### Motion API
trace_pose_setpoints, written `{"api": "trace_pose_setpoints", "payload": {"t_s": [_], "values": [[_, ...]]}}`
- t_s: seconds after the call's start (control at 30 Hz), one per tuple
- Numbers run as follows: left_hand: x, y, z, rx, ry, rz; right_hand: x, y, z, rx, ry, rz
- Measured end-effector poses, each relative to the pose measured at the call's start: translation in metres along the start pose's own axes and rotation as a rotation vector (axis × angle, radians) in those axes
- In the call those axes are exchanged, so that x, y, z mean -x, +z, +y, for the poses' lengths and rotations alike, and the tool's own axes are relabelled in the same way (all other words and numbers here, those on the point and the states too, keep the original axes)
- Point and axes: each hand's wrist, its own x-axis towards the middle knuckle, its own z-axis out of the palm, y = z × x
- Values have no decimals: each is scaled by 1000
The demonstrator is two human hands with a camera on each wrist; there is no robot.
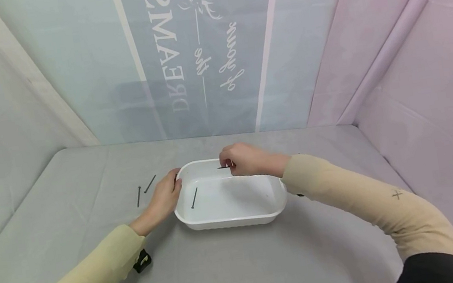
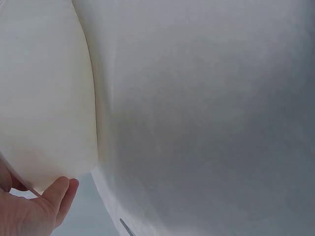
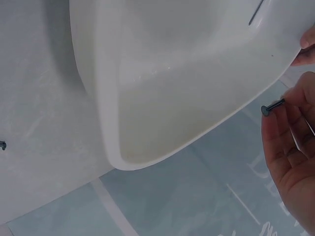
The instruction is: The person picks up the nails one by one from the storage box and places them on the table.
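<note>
A white rectangular dish (image 1: 236,212) with rounded corners stands on the grey cloth. My left hand (image 1: 165,196) grips its left end by the rim; in the left wrist view the fingers (image 2: 58,194) lie against the outer wall. Over the dish's far side, my right hand (image 1: 246,158) pinches a dark nail (image 1: 223,167) between thumb and fingertips. The right wrist view shows the flat head of this held nail (image 3: 273,106) sticking out past the fingers. Inside the dish, toward its left end, lies another nail (image 1: 194,198).
Two nails, one upright in view (image 1: 138,197) and one slanted (image 1: 150,183), lie on the cloth left of the dish. A nail's end (image 3: 3,145) shows at the right wrist view's edge. Behind the table hangs a printed curtain (image 1: 206,57); pale fabric walls (image 1: 428,60) stand at the sides.
</note>
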Motion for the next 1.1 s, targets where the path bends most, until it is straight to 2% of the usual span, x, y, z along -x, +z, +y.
{"api": "trace_pose_setpoints", "payload": {"t_s": [0.43,0.7,1.1], "values": [[0,-1,1,-6,-1,2,16,-11,11,-57,-41,150],[0,-1,2,-4,-3,2,26,-12,17,-98,-30,197],[0,0,2,-4,-11,0,39,-16,21,-130,42,212]]}}
